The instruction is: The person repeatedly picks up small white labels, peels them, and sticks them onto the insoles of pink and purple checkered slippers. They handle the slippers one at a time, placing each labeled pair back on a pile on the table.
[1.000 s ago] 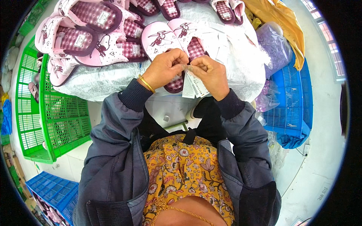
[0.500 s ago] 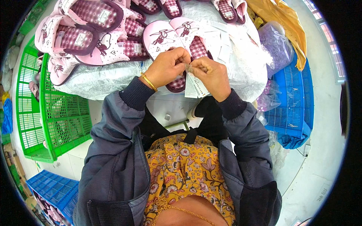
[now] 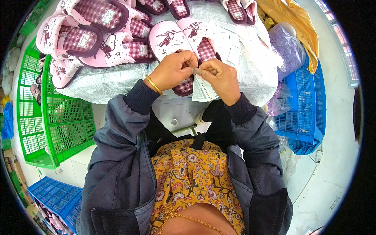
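Observation:
White paper hang tags [image 3: 203, 90] dangle below the pinched fingers of my right hand [image 3: 221, 78]. My left hand [image 3: 172, 70], with a gold bangle at its wrist, is closed in a pinch, its fingertips touching the right ones. What lies between the left fingertips is too small to make out. Right under both hands is a pair of pink slippers [image 3: 169, 37] with dark printed figures and plum checked insoles. The hands cover part of the pair.
More pink slippers [image 3: 84, 41] are heaped at the left on a plastic-wrapped bale [image 3: 117, 82]. Loose white tags [image 3: 234, 49] lie at the right of the pair. Green crates [image 3: 70, 117] stand left, a blue crate [image 3: 299, 105] right, beneath a purple-filled clear bag [image 3: 288, 49].
The hang tags have drawn together from a fanned spread into a closer stack. Both hands stay pinched in nearly the same place.

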`<action>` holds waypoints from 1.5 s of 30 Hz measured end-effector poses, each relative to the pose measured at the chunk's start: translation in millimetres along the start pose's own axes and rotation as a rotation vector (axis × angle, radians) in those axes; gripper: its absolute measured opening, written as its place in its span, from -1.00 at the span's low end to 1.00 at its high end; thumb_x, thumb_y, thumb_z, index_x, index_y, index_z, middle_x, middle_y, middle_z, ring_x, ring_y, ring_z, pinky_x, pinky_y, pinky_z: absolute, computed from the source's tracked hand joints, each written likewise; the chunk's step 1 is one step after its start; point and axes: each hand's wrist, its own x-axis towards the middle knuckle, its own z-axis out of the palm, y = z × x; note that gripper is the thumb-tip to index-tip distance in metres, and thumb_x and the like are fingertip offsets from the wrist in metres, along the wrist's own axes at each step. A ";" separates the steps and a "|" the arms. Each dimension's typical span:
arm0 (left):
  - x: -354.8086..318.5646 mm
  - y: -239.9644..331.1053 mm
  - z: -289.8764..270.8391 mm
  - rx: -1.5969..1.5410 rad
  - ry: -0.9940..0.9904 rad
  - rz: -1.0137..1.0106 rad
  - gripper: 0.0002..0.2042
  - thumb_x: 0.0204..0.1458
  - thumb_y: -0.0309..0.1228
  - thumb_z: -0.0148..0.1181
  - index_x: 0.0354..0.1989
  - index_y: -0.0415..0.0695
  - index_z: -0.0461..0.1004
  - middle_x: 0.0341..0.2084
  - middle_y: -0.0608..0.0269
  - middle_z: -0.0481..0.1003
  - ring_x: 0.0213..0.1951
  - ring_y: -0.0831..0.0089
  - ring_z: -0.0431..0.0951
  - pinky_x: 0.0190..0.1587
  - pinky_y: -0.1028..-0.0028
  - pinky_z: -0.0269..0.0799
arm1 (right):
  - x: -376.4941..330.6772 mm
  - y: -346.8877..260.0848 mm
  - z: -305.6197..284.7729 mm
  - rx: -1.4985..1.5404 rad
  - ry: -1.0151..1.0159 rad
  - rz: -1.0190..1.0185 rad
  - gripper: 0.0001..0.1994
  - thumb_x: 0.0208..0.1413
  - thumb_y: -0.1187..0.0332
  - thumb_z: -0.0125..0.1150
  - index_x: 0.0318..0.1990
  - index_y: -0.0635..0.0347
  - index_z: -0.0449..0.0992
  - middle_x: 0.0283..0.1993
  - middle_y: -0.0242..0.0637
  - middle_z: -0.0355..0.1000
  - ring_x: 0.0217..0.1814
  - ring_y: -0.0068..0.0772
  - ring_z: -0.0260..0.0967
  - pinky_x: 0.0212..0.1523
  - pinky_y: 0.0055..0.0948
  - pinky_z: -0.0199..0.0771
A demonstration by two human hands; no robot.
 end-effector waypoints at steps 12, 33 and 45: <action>-1.3 -0.6 1.7 -0.027 0.044 -0.029 -0.89 0.02 -0.68 0.07 -0.30 -0.23 0.41 -0.42 0.43 0.39 -0.38 0.69 0.37 -0.31 0.62 0.34 | -1.1 -3.6 -3.5 -0.126 -0.016 -0.148 -0.89 0.02 0.43 0.32 -0.31 0.22 0.56 -0.43 -0.18 0.51 -0.45 -0.26 0.48 -0.40 -0.37 0.44; -24.8 -2.4 -5.1 0.321 0.781 0.243 -0.94 0.11 -0.56 0.20 -0.28 -0.23 0.47 -0.37 0.31 0.41 -0.48 0.66 0.34 -0.44 0.61 0.25 | 63.0 -11.2 8.0 -0.404 -0.098 -0.149 -0.48 -0.07 0.21 0.38 0.05 0.18 0.39 -0.33 -0.08 0.51 -0.30 -0.03 0.50 -0.30 -0.16 0.44; -23.6 -38.7 -8.8 0.273 0.887 0.343 -0.87 0.04 -0.64 0.17 -0.24 -0.21 0.46 -0.31 0.15 0.46 -0.45 0.42 0.41 -0.38 0.49 0.35 | 129.1 -57.8 -80.8 -0.291 0.170 -0.166 -0.74 0.02 0.30 0.24 -0.16 0.23 0.54 -0.45 -0.21 0.50 -0.51 -0.41 0.46 -0.44 -0.37 0.47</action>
